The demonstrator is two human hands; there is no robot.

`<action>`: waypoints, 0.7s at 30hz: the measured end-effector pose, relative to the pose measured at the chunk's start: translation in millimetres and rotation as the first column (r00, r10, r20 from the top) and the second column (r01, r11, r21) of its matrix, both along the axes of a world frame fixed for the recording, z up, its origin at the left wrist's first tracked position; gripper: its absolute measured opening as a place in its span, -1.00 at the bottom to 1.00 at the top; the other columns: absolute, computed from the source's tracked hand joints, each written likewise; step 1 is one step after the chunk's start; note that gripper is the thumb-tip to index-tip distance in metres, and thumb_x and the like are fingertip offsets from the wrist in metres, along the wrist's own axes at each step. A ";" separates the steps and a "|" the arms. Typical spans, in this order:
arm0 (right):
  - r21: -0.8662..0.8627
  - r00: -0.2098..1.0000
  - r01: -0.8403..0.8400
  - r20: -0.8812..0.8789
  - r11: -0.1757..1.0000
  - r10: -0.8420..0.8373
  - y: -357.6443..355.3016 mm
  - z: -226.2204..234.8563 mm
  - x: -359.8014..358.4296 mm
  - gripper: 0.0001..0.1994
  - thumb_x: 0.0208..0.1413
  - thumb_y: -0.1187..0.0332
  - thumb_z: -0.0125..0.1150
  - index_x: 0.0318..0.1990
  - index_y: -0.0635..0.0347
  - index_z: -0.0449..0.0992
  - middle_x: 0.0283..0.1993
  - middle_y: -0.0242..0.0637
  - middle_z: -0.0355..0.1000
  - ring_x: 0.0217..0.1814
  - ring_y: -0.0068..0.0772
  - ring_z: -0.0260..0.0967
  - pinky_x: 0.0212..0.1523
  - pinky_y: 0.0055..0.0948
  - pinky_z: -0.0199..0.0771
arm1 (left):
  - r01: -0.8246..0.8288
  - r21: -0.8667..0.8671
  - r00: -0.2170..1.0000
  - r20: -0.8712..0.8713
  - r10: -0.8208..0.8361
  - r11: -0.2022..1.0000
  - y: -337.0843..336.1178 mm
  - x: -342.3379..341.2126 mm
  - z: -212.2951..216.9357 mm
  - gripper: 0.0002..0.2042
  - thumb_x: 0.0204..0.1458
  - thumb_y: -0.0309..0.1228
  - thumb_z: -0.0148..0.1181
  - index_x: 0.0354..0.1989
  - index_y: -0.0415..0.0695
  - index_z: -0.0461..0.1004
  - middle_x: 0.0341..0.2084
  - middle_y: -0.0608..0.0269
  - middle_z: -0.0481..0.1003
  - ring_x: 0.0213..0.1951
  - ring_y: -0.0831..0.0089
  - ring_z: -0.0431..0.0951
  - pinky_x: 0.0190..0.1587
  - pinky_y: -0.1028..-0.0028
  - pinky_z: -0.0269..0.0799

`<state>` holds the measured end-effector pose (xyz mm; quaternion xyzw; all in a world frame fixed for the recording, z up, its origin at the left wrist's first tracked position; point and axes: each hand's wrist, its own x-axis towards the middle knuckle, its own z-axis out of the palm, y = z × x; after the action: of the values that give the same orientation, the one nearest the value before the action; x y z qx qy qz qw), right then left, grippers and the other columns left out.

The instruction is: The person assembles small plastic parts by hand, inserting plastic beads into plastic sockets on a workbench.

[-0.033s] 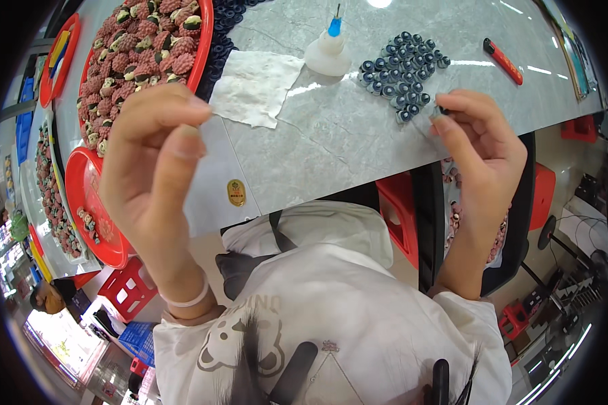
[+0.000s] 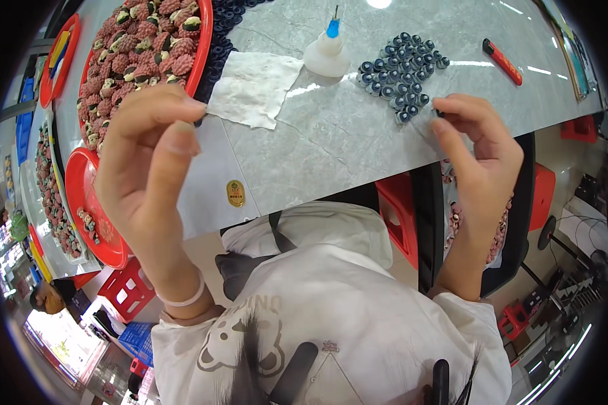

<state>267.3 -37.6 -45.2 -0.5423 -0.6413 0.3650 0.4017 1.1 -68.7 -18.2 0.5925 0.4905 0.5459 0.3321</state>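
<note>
My left hand (image 2: pixel 145 152) hovers over the table's left side, beside the red tray of figures. Its fingers are curled, with thumb and forefinger tips apart. A small dark spot shows between those tips; I cannot tell whether it is a piece behind them. On the right, my right hand (image 2: pixel 483 145) pinches a small dark blue round piece (image 2: pixel 438 113) between thumb and forefinger. Just beyond it lies a cluster of similar dark blue pieces (image 2: pixel 405 71) with shiny round tops. A white squeeze bottle (image 2: pixel 326 59) with a blue needle tip stands upright between the hands, farther away.
A white cloth (image 2: pixel 252 88) lies by a red tray (image 2: pixel 206 47) heaped with pink figures (image 2: pixel 142 50). Dark blue rings (image 2: pixel 219 50) are piled along that tray. A red plate (image 2: pixel 81 196) sits at left; a red cutter (image 2: pixel 503 62) lies at far right.
My left hand has shifted slightly left, with thumb and forefinger a little wider apart. The right hand has barely moved and keeps its pinch.
</note>
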 end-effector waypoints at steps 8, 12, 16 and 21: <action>0.126 0.980 0.016 0.195 0.992 -0.041 5.1 -3.3 -12.5 -0.81 -0.23 0.67 0.11 -0.36 0.34 0.41 -0.37 -0.29 0.36 -0.34 -0.60 0.32 -0.31 -0.65 0.32 | 0.041 -0.109 0.892 -0.443 -0.086 0.993 36.1 -8.9 27.3 -0.88 -0.03 -0.53 -0.05 -0.34 -0.29 0.37 -0.47 0.32 0.35 -0.49 0.66 0.26 -0.42 0.71 0.14; 0.040 0.999 0.046 0.008 0.998 -0.046 5.5 6.2 -3.0 -0.81 -0.22 0.69 0.09 -0.36 0.36 0.39 -0.35 -0.30 0.35 -0.33 -0.58 0.32 -0.29 -0.64 0.33 | -0.020 -0.145 0.717 -0.691 -0.087 0.989 67.8 -5.8 39.5 -0.92 -0.07 -0.49 0.02 -0.41 -0.21 0.42 -0.55 0.38 0.37 -0.54 0.63 0.30 -0.46 0.64 0.17; 0.154 0.991 0.131 0.017 0.979 -0.135 11.9 12.7 6.2 -0.87 -0.24 0.68 0.07 -0.44 0.35 0.39 -0.43 -0.34 0.35 -0.40 -0.59 0.33 -0.37 -0.67 0.32 | 0.183 0.088 0.340 -0.940 0.021 0.979 93.7 0.9 19.0 -0.93 -0.16 -0.49 0.06 -0.47 -0.18 0.41 -0.53 0.28 0.37 -0.47 0.36 0.37 -0.37 0.48 0.26; 0.119 0.989 0.119 0.074 0.986 -0.129 21.1 18.4 17.9 -0.90 -0.12 0.63 0.06 -0.38 0.34 0.40 -0.41 -0.38 0.35 -0.36 -0.65 0.26 -0.36 -0.71 0.22 | 0.276 0.194 0.086 -0.981 0.177 0.941 101.5 6.7 7.9 -0.95 -0.19 -0.49 0.07 -0.51 -0.15 0.40 -0.50 0.32 0.34 -0.40 0.38 0.36 -0.29 0.47 0.24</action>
<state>285.1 -16.4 -26.8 -0.5718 -0.6420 0.2796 0.4274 7.8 32.8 -10.3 0.8664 0.4641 0.0623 -0.1733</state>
